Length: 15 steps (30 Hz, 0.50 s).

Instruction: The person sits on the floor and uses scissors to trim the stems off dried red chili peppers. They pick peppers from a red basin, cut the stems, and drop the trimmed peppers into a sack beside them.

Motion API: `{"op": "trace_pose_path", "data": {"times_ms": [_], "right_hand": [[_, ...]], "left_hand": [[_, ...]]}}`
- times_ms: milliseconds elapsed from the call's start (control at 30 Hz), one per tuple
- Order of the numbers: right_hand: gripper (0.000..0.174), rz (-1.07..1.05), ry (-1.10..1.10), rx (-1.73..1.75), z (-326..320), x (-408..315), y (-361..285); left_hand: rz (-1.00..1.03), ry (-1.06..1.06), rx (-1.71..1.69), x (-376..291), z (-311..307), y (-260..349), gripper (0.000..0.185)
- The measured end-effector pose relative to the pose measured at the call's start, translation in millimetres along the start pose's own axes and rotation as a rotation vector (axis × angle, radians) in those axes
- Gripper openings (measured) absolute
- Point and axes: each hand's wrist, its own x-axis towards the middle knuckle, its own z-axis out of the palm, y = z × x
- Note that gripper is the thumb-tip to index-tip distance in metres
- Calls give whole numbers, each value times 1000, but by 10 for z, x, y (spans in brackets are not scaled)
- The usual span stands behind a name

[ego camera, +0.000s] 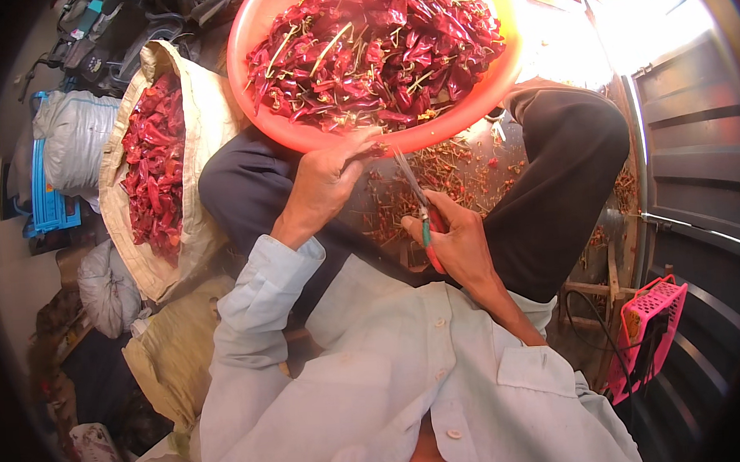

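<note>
A large red plastic basin point(321, 139) heaped with dried red chili peppers point(392, 48) stands before me, many with pale stems. My left hand point(326, 180) is at its near rim, fingers pinched on a dried chili pepper point(375, 150). Just to the right, my right hand point(458, 236) grips scissors point(431, 228) with red and green handles. Their blades point up toward the basin rim, close to the chili; whether they are parted is unclear. Cut stems and bits point(461, 170) lie scattered on the floor below the basin, between my knees.
At left, an open woven sack point(200, 108) holds red chilies. Beyond it are a white sack point(79, 139), a blue plastic crate point(55, 203) and a tied bag point(106, 289). A pink plastic basket point(655, 335) with a dark cable stands at lower right, near a ribbed metal door point(694, 132).
</note>
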Motion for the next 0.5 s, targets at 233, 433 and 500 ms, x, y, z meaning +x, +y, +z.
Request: {"op": "trace_pose_path", "data": {"times_ms": [233,433,500], "right_hand": [[37,154,-66,25,-67,52,-105],[35,-41,37,-144,-49,60,227],[36,-147,81,-237,-44,76,306]], "left_hand": [[66,-67,146,-33,63,87,40],[70,-98,219,-2,89,135,38],[40,-127,255,27,71,238,38]]}}
